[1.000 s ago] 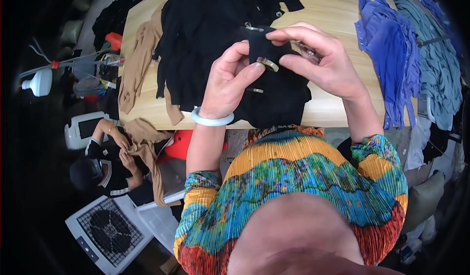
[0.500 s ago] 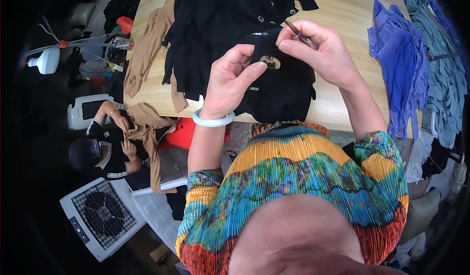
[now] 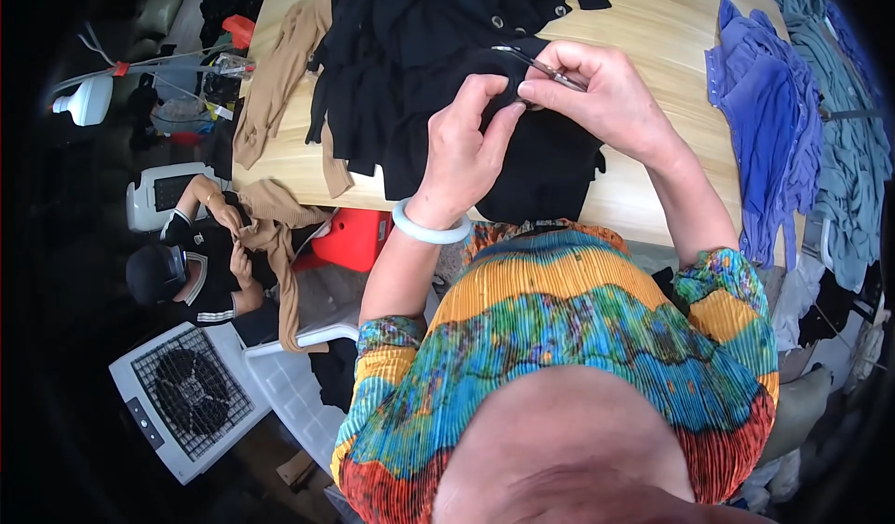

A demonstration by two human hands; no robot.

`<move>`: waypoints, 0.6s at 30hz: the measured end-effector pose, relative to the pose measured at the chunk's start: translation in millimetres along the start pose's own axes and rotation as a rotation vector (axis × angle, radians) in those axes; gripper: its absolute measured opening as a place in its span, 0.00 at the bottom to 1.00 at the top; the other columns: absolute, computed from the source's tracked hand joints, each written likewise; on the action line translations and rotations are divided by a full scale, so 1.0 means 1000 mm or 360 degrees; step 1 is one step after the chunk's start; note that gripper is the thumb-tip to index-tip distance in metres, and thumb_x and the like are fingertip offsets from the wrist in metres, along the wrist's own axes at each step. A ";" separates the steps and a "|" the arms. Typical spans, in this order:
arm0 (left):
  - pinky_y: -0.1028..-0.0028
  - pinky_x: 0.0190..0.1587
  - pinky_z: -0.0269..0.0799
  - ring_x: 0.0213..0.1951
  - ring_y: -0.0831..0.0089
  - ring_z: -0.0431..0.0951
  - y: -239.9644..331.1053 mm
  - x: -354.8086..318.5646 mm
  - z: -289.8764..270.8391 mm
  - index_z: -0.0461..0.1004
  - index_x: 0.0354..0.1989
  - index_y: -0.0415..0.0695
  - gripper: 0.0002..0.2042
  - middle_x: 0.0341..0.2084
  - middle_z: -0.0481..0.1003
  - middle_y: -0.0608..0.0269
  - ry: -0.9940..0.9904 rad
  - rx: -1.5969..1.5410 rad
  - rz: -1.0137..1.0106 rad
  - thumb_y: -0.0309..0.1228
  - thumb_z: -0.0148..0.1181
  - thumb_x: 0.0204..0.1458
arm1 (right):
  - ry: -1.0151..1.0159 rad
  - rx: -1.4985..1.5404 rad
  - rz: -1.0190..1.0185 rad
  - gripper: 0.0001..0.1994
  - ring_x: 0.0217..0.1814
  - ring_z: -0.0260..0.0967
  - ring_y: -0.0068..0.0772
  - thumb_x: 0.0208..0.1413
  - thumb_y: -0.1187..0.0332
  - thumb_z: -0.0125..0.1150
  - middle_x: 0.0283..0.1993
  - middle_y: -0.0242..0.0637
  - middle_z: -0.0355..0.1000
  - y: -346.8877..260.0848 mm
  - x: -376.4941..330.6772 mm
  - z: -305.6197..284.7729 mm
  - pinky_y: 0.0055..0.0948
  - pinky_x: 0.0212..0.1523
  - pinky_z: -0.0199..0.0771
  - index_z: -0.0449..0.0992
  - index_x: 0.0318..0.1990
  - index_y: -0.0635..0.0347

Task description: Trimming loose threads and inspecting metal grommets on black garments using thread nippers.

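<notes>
We see the left hand (image 3: 466,142) and right hand (image 3: 601,100) pinched nearly closed on a black garment (image 3: 541,170) by the tabletop's (image 3: 643,198) near edge, seemingly to steady it, the right also gripping a slim metal tool (image 3: 558,76).

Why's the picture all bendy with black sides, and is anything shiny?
Head view: the fisheye lens bends the wooden table and leaves dark sides; head view again: light glints on the metal tool in the right hand, while the black garment hides its folds.
</notes>
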State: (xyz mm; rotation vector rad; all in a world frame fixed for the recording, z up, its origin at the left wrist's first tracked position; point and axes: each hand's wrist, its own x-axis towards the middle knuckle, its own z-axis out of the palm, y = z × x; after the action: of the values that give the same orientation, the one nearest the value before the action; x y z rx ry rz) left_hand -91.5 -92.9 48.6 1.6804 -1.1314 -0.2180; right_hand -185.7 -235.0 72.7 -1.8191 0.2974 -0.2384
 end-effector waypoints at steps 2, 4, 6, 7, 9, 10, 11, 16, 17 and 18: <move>0.82 0.29 0.66 0.26 0.79 0.71 0.000 -0.001 0.002 0.63 0.37 0.37 0.11 0.25 0.71 0.60 -0.0037 -0.0046 -0.0022 0.18 0.54 0.45 | -0.0007 0.0132 -0.0026 0.05 0.26 0.60 0.10 0.48 0.72 0.57 0.24 0.24 0.66 0.011 0.002 0.002 0.13 0.28 0.61 0.70 0.29 0.63; 0.86 0.32 0.65 0.30 0.85 0.69 -0.002 -0.002 0.005 0.61 0.41 0.36 0.13 0.28 0.71 0.63 -0.0066 -0.0092 -0.0045 0.17 0.52 0.47 | -0.0019 0.0260 -0.0055 0.05 0.25 0.60 0.11 0.48 0.71 0.57 0.24 0.23 0.65 0.018 0.007 0.002 0.13 0.27 0.61 0.70 0.29 0.63; 0.81 0.22 0.65 0.19 0.79 0.70 -0.007 -0.003 0.009 0.56 0.45 0.38 0.20 0.21 0.71 0.60 0.0038 -0.0404 -0.0148 0.18 0.55 0.44 | 0.0021 0.0413 -0.0026 0.05 0.21 0.57 0.09 0.48 0.69 0.58 0.22 0.22 0.65 0.022 0.013 0.002 0.11 0.22 0.57 0.71 0.28 0.60; 0.82 0.21 0.63 0.18 0.82 0.67 -0.013 -0.002 0.008 0.52 0.51 0.39 0.25 0.20 0.70 0.61 0.0003 -0.0317 -0.0077 0.18 0.55 0.44 | 0.0019 0.0407 0.0141 0.05 0.18 0.53 0.07 0.48 0.68 0.58 0.21 0.21 0.64 0.006 0.009 -0.002 0.10 0.17 0.51 0.70 0.27 0.58; 0.83 0.29 0.65 0.26 0.80 0.69 -0.012 -0.002 0.008 0.49 0.53 0.39 0.26 0.26 0.71 0.59 -0.0057 -0.0380 -0.0173 0.17 0.53 0.45 | 0.0028 0.0418 0.0127 0.05 0.17 0.51 0.07 0.47 0.69 0.59 0.21 0.21 0.64 0.011 0.014 0.000 0.11 0.16 0.49 0.70 0.27 0.58; 0.83 0.37 0.67 0.34 0.79 0.71 -0.011 0.000 0.008 0.47 0.55 0.39 0.28 0.31 0.72 0.57 -0.0132 -0.0443 -0.0257 0.15 0.51 0.47 | 0.0054 0.0430 0.0106 0.05 0.16 0.49 0.06 0.46 0.69 0.59 0.21 0.20 0.64 0.014 0.016 0.000 0.11 0.14 0.46 0.70 0.26 0.57; 0.83 0.37 0.67 0.34 0.79 0.71 -0.012 0.001 0.009 0.47 0.55 0.39 0.28 0.31 0.72 0.57 -0.0131 -0.0451 -0.0255 0.15 0.51 0.47 | 0.0056 0.0424 0.0108 0.05 0.16 0.49 0.06 0.46 0.69 0.59 0.21 0.20 0.64 0.015 0.017 0.000 0.11 0.14 0.46 0.70 0.26 0.57; 0.84 0.38 0.67 0.34 0.80 0.72 -0.006 0.006 0.007 0.47 0.55 0.39 0.28 0.31 0.72 0.58 -0.0251 -0.0552 -0.0410 0.15 0.51 0.46 | 0.0060 0.0722 0.0176 0.08 0.18 0.53 0.08 0.43 0.70 0.62 0.22 0.21 0.64 0.017 0.021 -0.009 0.11 0.17 0.50 0.70 0.30 0.58; 0.84 0.38 0.67 0.34 0.80 0.72 -0.008 0.006 0.008 0.47 0.55 0.39 0.28 0.31 0.72 0.58 -0.0253 -0.0557 -0.0413 0.15 0.51 0.46 | 0.0076 0.0821 0.0150 0.08 0.15 0.49 0.07 0.43 0.70 0.62 0.22 0.22 0.65 0.017 0.022 -0.009 0.11 0.13 0.44 0.69 0.31 0.58; 0.84 0.38 0.67 0.34 0.80 0.72 -0.011 0.007 0.009 0.48 0.55 0.39 0.28 0.31 0.72 0.58 -0.0228 -0.0658 -0.0410 0.15 0.51 0.46 | 0.0078 0.0818 0.0155 0.08 0.15 0.49 0.07 0.43 0.70 0.62 0.22 0.22 0.65 0.016 0.022 -0.009 0.11 0.13 0.44 0.69 0.31 0.58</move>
State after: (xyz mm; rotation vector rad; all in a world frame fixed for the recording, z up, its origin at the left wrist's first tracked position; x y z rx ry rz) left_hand -87.2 -103.8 38.2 1.4483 -0.8947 -0.6970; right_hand -169.4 -254.2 59.9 -1.2896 0.3240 -0.2639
